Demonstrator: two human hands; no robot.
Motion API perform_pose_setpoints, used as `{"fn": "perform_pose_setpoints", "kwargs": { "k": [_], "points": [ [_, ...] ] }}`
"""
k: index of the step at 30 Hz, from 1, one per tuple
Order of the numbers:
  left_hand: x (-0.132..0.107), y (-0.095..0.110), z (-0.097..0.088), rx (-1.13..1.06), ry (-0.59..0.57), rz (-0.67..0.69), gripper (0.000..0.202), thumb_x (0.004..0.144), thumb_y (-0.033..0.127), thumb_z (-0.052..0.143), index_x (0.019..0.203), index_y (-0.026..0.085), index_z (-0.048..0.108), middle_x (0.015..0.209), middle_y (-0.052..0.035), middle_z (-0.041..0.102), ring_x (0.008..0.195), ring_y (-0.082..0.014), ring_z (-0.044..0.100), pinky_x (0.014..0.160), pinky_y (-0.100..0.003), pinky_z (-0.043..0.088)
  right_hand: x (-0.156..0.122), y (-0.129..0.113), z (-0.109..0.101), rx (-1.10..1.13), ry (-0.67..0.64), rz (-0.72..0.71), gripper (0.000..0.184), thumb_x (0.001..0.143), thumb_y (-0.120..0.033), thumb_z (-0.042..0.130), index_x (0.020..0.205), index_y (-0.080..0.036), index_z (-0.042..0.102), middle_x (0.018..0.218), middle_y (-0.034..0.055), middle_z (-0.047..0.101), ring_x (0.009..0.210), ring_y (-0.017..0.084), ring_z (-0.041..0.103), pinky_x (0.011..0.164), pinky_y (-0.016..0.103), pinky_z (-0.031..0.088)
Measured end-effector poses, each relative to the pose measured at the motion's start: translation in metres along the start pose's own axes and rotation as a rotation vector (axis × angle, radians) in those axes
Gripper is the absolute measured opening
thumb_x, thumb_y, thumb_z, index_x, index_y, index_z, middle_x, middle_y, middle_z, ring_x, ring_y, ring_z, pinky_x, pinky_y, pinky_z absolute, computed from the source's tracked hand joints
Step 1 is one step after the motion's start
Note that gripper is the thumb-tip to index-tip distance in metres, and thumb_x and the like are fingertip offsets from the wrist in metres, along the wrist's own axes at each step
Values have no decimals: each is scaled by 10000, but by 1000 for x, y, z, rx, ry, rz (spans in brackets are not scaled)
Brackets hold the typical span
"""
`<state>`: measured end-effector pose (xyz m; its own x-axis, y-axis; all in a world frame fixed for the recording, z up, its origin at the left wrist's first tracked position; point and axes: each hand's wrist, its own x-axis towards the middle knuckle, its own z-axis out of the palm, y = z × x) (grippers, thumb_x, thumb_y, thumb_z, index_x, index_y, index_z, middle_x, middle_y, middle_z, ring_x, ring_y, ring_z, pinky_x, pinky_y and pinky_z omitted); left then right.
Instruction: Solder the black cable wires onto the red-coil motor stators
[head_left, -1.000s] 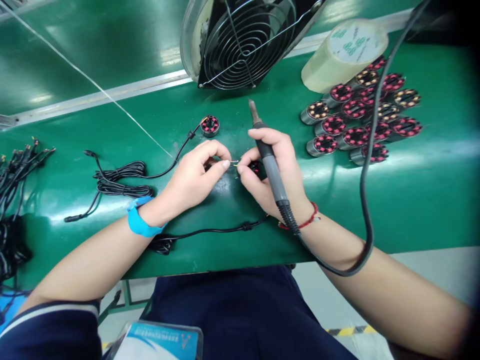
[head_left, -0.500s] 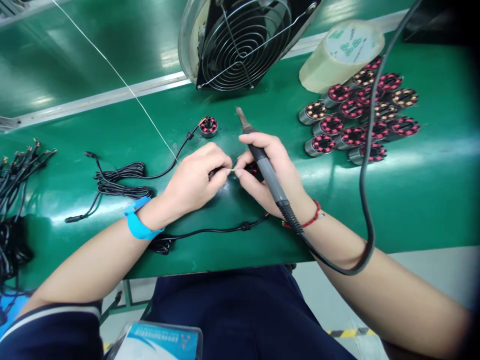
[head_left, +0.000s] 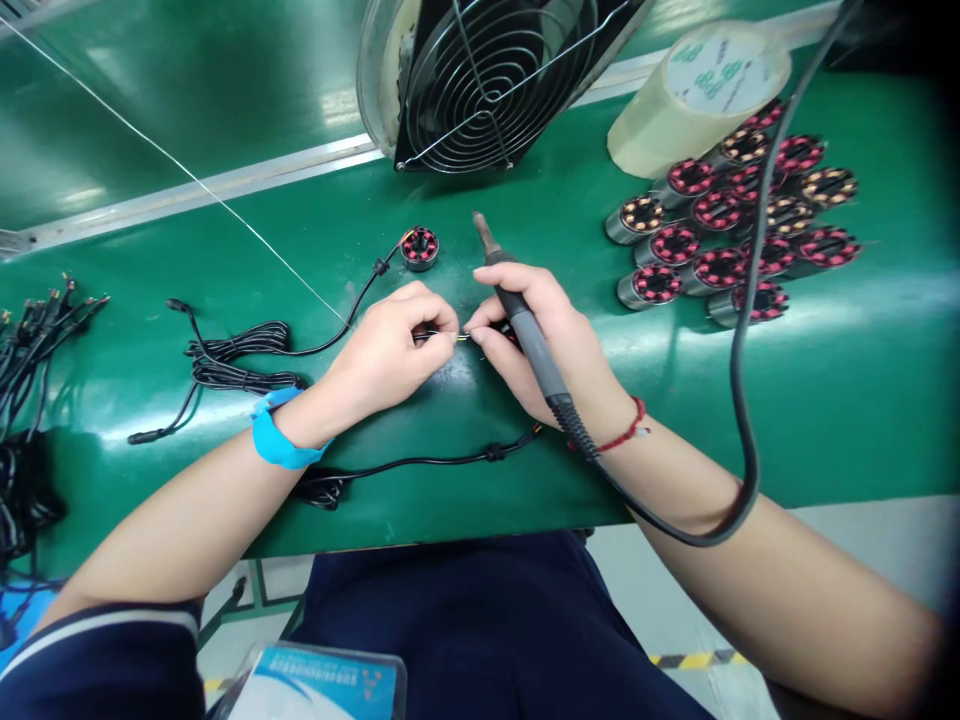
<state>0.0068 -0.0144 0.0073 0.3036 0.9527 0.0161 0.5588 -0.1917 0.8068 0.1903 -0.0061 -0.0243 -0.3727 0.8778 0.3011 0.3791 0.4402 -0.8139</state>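
Note:
My right hand (head_left: 559,345) is closed around a soldering iron (head_left: 534,345), whose bare tip points up and away toward the fan. Its thumb and forefinger also pinch close to my left fingertips. Pinched in my left hand (head_left: 401,345) is a thin wire (head_left: 462,338), with a yellowish part showing between the two hands. A red-wound motor stator seems to sit under my right fingers, mostly hidden. Just beyond my left hand lies another stator (head_left: 419,248) joined to a black cable (head_left: 367,300). A thin pale strand (head_left: 202,185) runs from the upper left down to my left hand.
A caged fan (head_left: 487,110) stands at the back. Several wound stators (head_left: 720,210) cluster at right beside a large tape roll (head_left: 675,110). Coiled cables (head_left: 244,360) lie at left, with a cable bundle (head_left: 34,350) farther out. The iron's cord (head_left: 739,380) loops over my right forearm.
My fingertips have shifted slightly, and more of the wire shows between them. The pale strand now slants at a flatter angle. My view has moved a little.

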Motion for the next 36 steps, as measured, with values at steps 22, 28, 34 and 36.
{"fn": "perform_pose_setpoints", "kwargs": {
  "k": [22, 28, 34, 36],
  "points": [
    [-4, 8, 12, 32, 63, -103, 154, 742, 40, 531, 645, 160, 536, 762, 2, 566, 622, -85, 462, 582, -258, 382, -75, -23, -14, -116, 463, 51, 230, 782, -336, 748, 992, -285, 671, 769, 6, 708, 546, 162, 652, 486, 316, 531],
    [-3, 9, 12, 47, 67, -107, 151, 750, 50, 537, 647, 160, 543, 758, -2, 564, 639, -91, 473, 592, -267, 388, -75, -25, -13, -110, 434, 80, 193, 800, -364, 734, 958, -272, 673, 805, 25, 729, 557, 168, 674, 502, 327, 552],
    [-2, 9, 12, 47, 69, -115, 149, 761, 71, 540, 646, 165, 527, 752, 0, 559, 639, -92, 456, 597, -270, 386, -78, -22, -13, -116, 442, 95, 218, 800, -383, 729, 983, -288, 661, 802, 23, 723, 613, 194, 696, 556, 359, 592],
    [-3, 8, 12, 34, 67, -116, 151, 769, 74, 544, 651, 166, 524, 760, 1, 559, 640, -92, 456, 616, -279, 395, -78, -22, -13, -121, 442, 104, 220, 797, -387, 729, 981, -287, 660, 813, 27, 726, 612, 196, 696, 556, 366, 595]
  ]
}}
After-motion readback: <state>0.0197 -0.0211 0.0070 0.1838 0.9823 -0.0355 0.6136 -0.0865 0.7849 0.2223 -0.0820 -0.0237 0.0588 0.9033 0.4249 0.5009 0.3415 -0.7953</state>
